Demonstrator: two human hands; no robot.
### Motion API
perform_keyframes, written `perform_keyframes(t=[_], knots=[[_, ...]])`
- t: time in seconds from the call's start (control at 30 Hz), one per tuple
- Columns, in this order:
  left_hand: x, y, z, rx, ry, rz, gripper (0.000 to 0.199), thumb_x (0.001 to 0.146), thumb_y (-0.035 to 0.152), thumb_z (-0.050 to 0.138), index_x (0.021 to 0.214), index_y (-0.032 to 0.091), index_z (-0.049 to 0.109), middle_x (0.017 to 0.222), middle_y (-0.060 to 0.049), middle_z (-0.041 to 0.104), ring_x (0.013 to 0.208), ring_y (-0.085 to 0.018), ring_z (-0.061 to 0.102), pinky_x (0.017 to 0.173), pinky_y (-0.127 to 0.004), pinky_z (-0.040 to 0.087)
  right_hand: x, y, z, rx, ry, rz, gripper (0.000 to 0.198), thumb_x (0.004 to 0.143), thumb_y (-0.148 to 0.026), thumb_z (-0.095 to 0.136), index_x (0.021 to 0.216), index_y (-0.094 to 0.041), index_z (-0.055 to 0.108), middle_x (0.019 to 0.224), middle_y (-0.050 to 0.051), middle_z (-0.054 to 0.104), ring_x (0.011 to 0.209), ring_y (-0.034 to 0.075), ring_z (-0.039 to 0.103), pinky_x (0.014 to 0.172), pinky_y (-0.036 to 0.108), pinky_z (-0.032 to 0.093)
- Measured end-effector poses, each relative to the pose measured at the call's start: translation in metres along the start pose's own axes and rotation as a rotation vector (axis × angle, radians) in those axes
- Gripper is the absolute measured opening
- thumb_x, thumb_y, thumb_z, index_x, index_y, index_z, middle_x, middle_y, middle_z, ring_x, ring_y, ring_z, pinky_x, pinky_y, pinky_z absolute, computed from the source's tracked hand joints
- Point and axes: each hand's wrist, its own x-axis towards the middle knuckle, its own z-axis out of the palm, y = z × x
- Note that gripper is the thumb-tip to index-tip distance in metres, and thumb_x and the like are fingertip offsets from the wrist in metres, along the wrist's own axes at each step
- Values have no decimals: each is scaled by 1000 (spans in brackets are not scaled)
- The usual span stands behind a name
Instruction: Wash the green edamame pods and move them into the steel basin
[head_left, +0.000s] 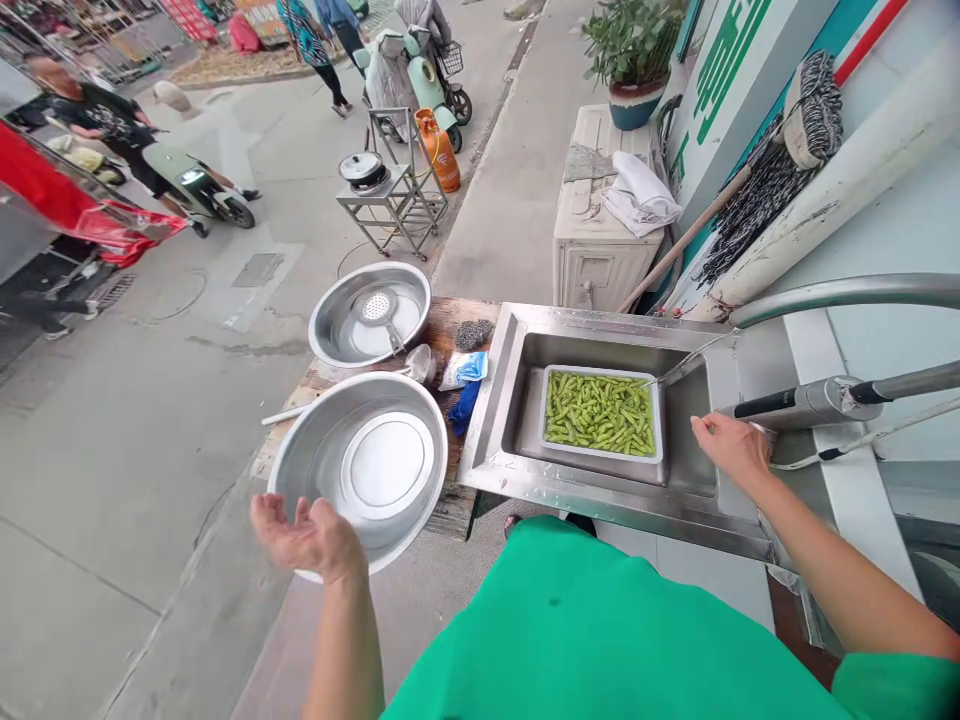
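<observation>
My left hand (311, 535) is over the near-left rim of a wide metal basin (431, 510), palm turned up, fingers loosely curled and apart, with nothing seen in it. Above the right part of the steel sink (487, 430), my right hand (731, 447) is closed, its fingertips pressed together beside the faucet (795, 405). What those fingers hold, if anything, is hidden. In the sink, a white tray (660, 430) is filled with green pods (600, 410), which look like edamame, in water. A thin line, a cord or water stream, runs from near the curved pipe to the tray.
On the wooden board left of the sink are a second basin (322, 330) with a skimmer (377, 308), a steel scrubber (472, 334), a plastic packet (465, 370) and a blue cloth (465, 405). A mop (757, 190) leans at right. People and scooters occupy the street.
</observation>
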Motion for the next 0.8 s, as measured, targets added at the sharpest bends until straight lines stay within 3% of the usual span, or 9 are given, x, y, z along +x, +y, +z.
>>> perform_keyframes(t=[0.13,0.23,0.33,0.4,0.47,0.53,0.6,0.7,0.8], knots=[[-31,36,61,-81,-81,243,64,75,22,54,138,12,41,138,-17,47,131,-26,48,102,-42,50,2,8,0,217,164,29,37,83,-49,52,65,-19,65,54,3,52,51,17,43,55,31,30],[-53,55,97,-156,-219,311,57,80,25,56,135,14,46,137,-15,48,129,-26,50,100,-40,52,0,15,-3,300,222,38,46,84,-57,46,65,-19,64,53,4,50,51,17,44,55,32,31],[-70,66,129,-222,-515,244,49,83,26,58,131,16,54,135,-14,54,124,-25,54,98,-38,52,-10,14,-11,314,236,-45,46,86,-55,43,70,-18,66,57,6,57,54,20,50,60,34,37],[-83,69,155,-171,-782,176,44,85,25,57,128,17,59,130,-13,60,119,-25,58,98,-39,52,-17,4,-14,272,282,-219,41,89,-48,44,82,-17,70,75,11,67,71,25,60,73,37,43],[-100,67,188,-51,-1063,199,41,89,24,51,128,17,61,128,-12,63,118,-25,59,103,-40,48,-18,-16,-6,234,264,-422,37,91,-41,46,97,-16,72,97,14,71,94,29,62,90,41,42],[-125,58,230,86,-1323,331,41,93,24,44,130,13,61,131,-15,62,124,-26,56,110,-42,40,-6,-45,17,225,82,-523,36,94,-37,45,105,-16,71,109,14,70,105,29,61,96,41,41],[-154,43,275,227,-1486,472,46,96,25,40,134,6,57,138,-21,56,134,-29,46,116,-44,31,18,-75,52,199,-171,-473,40,97,-33,39,116,-13,69,119,16,67,109,28,61,96,39,44],[-199,13,332,380,-1494,593,54,96,28,44,146,10,44,156,-20,33,147,-33,26,119,-50,22,60,-107,111,78,-278,-381,49,98,-31,38,141,-10,52,148,15,47,138,31,37,111,44,33],[-234,-16,362,419,-1422,659,58,95,31,46,151,22,37,163,-14,17,150,-34,13,120,-57,13,81,-114,159,-6,-281,-402,56,98,-38,43,152,-23,40,159,8,30,147,35,12,114,58,20]])
